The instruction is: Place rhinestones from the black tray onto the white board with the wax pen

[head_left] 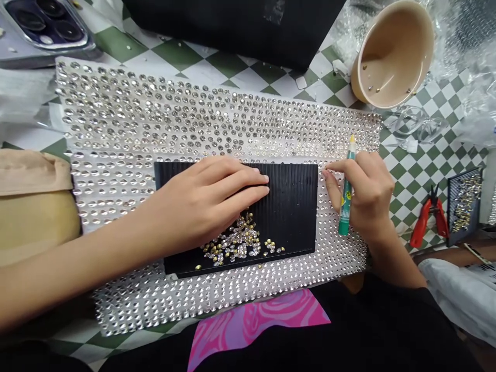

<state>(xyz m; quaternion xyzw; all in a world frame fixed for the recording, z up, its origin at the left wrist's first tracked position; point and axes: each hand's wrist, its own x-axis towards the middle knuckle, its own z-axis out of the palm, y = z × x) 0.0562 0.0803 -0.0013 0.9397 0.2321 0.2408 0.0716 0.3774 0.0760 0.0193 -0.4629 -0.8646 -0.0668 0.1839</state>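
My left hand [211, 199] lies over the black ridged tray [290, 212], its fingers stretched out and pointing right. Below its palm, loose rhinestones [240, 240] with clear faces and gold backs are heaped in the tray; part of the heap is hidden by the hand. My right hand [368, 194] is closed around a green pen [344, 206] with a yellowish tip that points away from me. The thumb and forefinger nearly meet just right of the tray's edge; anything between them is too small to make out. Under the tray spreads a sheet set with rows of rhinestones [163, 98].
A beige cup [391, 57] with a few stones stands at the back right. Red-handled pliers [428, 217] and a second stone-filled tray [465, 201] lie at the right. A black box [232, 26] stands behind, a phone [46, 31] at the far left, all on a checkered cloth.
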